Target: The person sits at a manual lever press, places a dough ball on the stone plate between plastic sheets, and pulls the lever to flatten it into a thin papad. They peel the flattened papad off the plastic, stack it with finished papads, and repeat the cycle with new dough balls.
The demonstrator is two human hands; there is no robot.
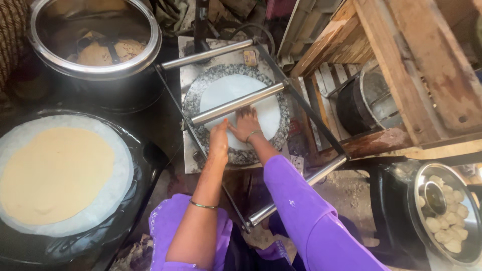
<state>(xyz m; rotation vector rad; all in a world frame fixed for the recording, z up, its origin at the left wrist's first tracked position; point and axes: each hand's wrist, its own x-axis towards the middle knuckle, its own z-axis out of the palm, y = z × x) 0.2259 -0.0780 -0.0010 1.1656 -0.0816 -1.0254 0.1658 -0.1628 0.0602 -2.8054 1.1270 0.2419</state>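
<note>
Both hands flat, fingers spread, on white sheet (236, 95): left hand (219, 136) at 6 o'clock edge, right hand (245, 124) beside. Sheet looks thin, limp, tear-prone; lift by rim. Roller (236, 104) crosses above.

The one camera sits on my head and looks steeply down over my arms. My hands (233, 131) fall near the middle of the frame, close below me, on the round stone slab (193, 103). The wide view takes in the big pot (95, 70) at upper left, the black tray (145, 150) at left, and a bowl of dough balls (469, 200) at the lower right edge.
</note>
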